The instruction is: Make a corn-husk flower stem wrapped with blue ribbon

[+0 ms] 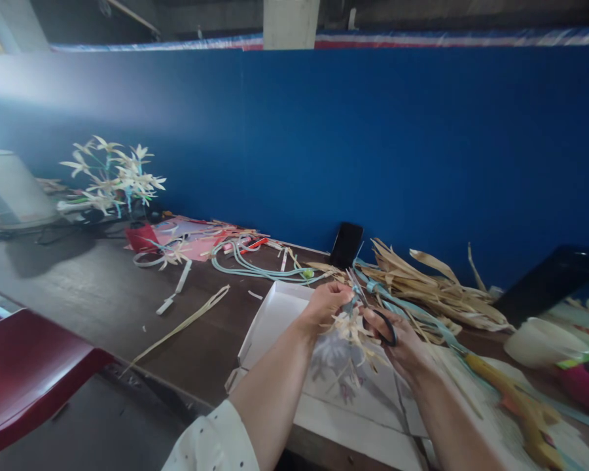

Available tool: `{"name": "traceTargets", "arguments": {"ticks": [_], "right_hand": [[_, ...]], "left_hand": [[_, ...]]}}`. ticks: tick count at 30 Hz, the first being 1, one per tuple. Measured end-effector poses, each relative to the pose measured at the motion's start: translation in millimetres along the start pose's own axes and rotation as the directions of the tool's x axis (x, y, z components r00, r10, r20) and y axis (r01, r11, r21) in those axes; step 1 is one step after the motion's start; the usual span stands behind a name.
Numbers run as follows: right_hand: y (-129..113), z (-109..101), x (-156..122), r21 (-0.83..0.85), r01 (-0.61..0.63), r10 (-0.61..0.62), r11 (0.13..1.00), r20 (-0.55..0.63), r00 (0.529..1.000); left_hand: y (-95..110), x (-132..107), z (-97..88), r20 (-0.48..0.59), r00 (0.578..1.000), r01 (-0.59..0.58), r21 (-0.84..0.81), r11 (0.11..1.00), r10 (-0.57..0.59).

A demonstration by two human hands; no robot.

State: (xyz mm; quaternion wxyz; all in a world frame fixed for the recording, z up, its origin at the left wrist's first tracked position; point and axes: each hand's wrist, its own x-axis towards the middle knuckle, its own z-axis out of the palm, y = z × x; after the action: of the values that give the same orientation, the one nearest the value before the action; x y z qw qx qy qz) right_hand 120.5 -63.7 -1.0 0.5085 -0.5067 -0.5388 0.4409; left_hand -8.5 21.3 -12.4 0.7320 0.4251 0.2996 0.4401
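My left hand [330, 302] pinches the light-blue wrapped stem of a pale husk flower spray [352, 327], whose petals hang downward below my fingers. In my right hand [402, 343] is a pair of scissors [387, 329] with black handles; their blades point up and away, close beside the stem at my left fingertips. Whether the blades touch the stem I cannot tell. Under both hands lies an open white cardboard box [285, 307], with the spray's shadow on it.
Dried husks [422, 288] and a black phone [346, 244] lie behind my hands. A yellow glue gun [510, 399] is at right, near a white cup [544, 341]. Coiled light-blue cord [255, 267] lies left, and a finished flower bunch [120, 173] stands farther back. A red chair [34, 373] is at left.
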Motion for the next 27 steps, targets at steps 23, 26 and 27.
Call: {"name": "traceTargets", "arguments": {"ticks": [23, 26, 27], "right_hand": [[7.2, -0.2, 0.8, 0.009, 0.018, -0.019, 1.0, 0.03, 0.999], [5.8, 1.3, -0.1, 0.01, 0.019, -0.019, 1.0, 0.035, 0.999], [6.0, 1.2, -0.2, 0.001, 0.022, -0.022, 1.0, 0.034, 0.999]], "left_hand": [[-0.3, -0.5, -2.0, 0.05, 0.999, 0.017, 0.047, 0.999, -0.02], [1.0, -1.1, -2.3, 0.029, 0.999, 0.022, 0.065, 0.998, -0.024], [1.7, -1.5, -2.4, 0.026, 1.0, 0.015, 0.084, 0.996, -0.017]]}}
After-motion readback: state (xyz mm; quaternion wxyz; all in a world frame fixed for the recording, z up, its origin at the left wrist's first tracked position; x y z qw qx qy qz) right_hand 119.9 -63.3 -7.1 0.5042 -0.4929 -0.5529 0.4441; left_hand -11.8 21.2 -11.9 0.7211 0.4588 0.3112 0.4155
